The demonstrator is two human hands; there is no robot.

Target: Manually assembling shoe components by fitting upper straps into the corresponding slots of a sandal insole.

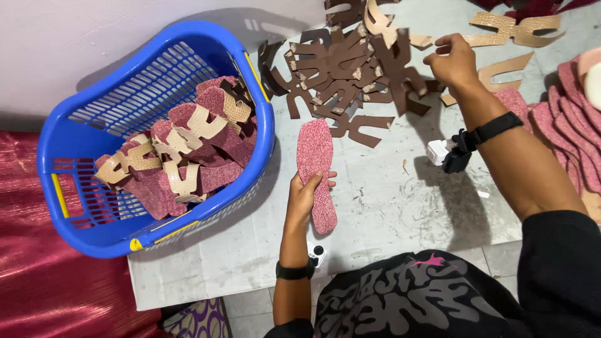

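Note:
My left hand (304,195) grips a pink speckled shoe insole (315,164) that lies flat on the grey table (388,206), toe pointing away from me. My right hand (452,60) reaches to the far side and pinches a brown strap-shaped cutout (400,66) at the edge of a heap of brown strap cutouts (332,81). Both wrists wear black bands with small devices.
A blue plastic basket (94,119) at the left holds insoles with tan straps on them (181,156). Tan cutouts (513,28) lie at the far right. A stack of pink insoles (573,125) sits on the right edge. Red cloth (44,275) lies at the lower left.

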